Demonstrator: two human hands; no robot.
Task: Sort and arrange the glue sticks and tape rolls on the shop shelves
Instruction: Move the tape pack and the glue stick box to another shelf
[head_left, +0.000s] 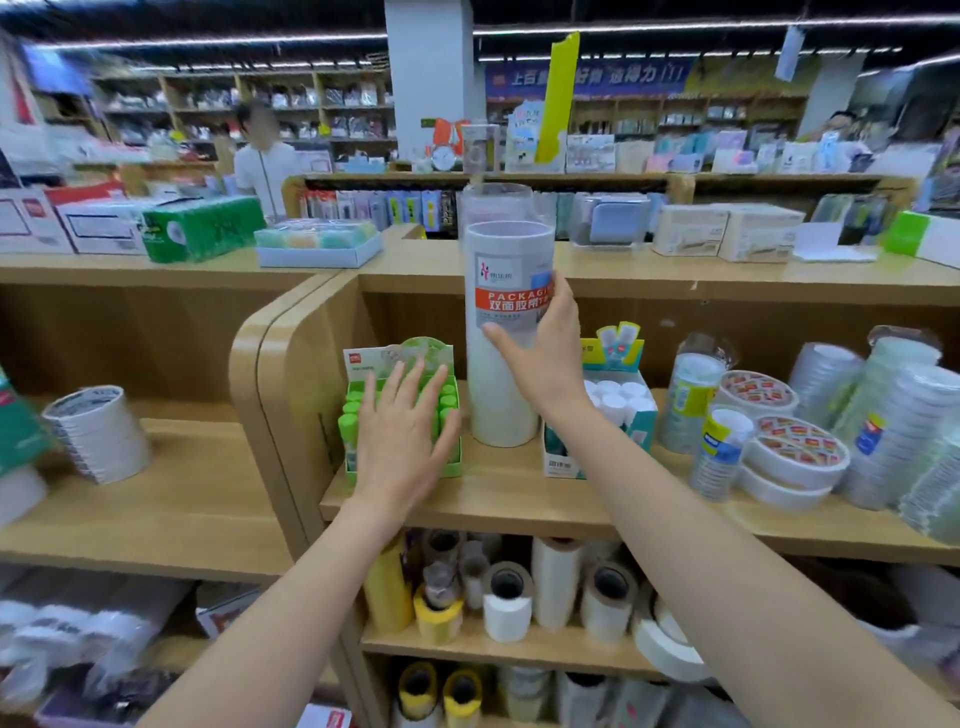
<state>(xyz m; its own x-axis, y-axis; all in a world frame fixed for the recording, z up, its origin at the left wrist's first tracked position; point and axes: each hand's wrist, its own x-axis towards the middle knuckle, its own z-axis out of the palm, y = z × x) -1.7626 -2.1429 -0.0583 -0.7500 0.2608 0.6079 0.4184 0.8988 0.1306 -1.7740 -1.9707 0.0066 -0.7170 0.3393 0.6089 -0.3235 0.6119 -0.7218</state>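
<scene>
A tall white stack of double-sided tape rolls (501, 395) with a red label stands upright on the wooden shelf (519, 499). My right hand (540, 353) grips its right side at label height, thumb across the front. Left of the stack sits a green display box of green-capped glue sticks (353, 415). My left hand (402, 428) lies flat over that box with straight, spread fingers. Right of the stack is a teal box of white-capped glue sticks (621, 402), partly behind my right forearm.
Shrink-wrapped tape stacks (883, 415) and flat white tape rolls (795, 452) crowd the shelf's right end. A white tape stack (98, 434) lies on the left shelf unit. Rolls of film and tape (506, 597) fill the shelves below. A person (262, 161) stands behind the counter.
</scene>
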